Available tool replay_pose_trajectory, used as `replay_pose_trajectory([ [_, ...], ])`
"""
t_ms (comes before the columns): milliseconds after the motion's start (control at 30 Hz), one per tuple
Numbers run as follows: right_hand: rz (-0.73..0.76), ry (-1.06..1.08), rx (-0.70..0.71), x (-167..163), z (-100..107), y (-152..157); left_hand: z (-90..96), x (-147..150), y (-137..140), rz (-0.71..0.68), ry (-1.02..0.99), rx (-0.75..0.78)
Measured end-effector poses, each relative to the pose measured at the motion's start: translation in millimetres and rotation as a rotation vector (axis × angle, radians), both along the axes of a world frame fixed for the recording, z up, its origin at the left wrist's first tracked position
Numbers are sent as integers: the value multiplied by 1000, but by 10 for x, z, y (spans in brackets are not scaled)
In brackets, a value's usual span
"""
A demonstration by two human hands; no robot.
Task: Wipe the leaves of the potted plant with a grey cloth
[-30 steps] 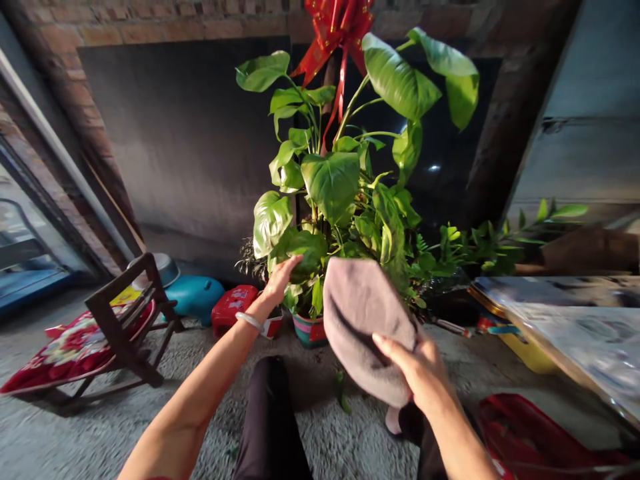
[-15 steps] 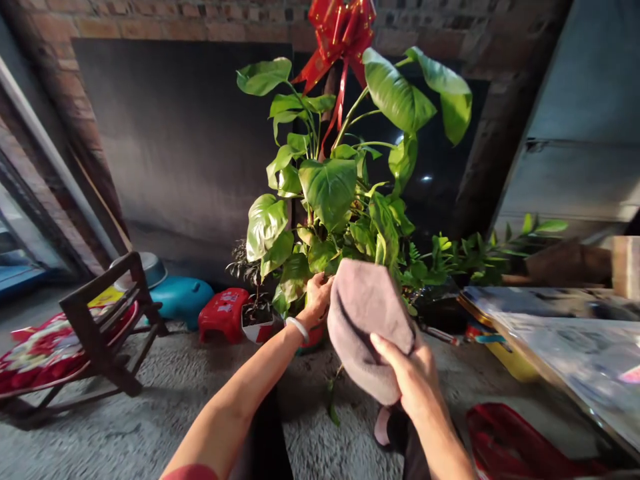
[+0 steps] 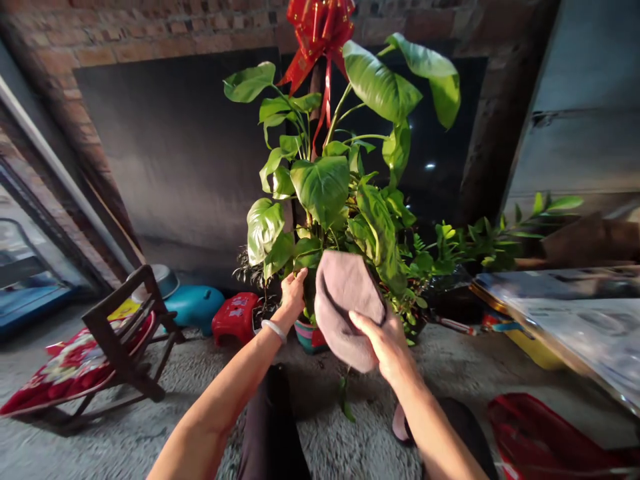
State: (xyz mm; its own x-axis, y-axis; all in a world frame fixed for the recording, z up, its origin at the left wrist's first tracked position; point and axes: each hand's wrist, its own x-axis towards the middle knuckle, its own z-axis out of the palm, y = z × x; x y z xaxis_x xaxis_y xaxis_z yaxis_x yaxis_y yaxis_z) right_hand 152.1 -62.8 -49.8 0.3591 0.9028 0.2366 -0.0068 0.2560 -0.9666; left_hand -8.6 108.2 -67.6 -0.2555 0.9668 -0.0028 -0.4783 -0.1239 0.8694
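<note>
A tall potted plant with broad glossy green leaves (image 3: pixel 321 190) stands in front of me, its patterned pot (image 3: pixel 309 335) partly hidden by a cloth. My left hand (image 3: pixel 293 293), a pale bangle (image 3: pixel 275 331) on its wrist, is among the lower leaves. Its fingers are pinched at the edge of a low leaf. In my right hand (image 3: pixel 387 340) is a folded pinkish-grey cloth (image 3: pixel 345 300), thumb on top and the other fingers hidden behind it. The cloth is up against the lower foliage; whether it touches a leaf I cannot tell.
A red bow (image 3: pixel 320 30) tops the plant. To the left are a wooden chair (image 3: pixel 123 333) with a floral cushion, a teal stool (image 3: pixel 197 307) and a red stool (image 3: pixel 235 317). At right stand a cluttered table (image 3: pixel 575 320), a red object (image 3: pixel 540 427) and smaller plants (image 3: pixel 445 250).
My view has shifted a little, so the plant appears further left. My left hand has drawn slightly left, away from the cloth. The cloth stays in my right hand, now further left in view.
</note>
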Motion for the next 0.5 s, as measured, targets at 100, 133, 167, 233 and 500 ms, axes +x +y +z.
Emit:
replay_pose_trajectory([
  [100,-109,-154,208,-55,516,232,28,108,-49,-33,-14,-8],
  [133,-122,-147,201,-69,563,302,39,137,-65,-37,-30,-12],
  [167,-110,-110,150,-80,526,349,50,152,-78,-39,-51,-15],
  [233,-45,4,-43,-85,236,341,70,131,-93,-45,-78,-26],
  [500,-118,200,-148,18,-296,-3,20,-56,-68,-56,-50,-64],
])
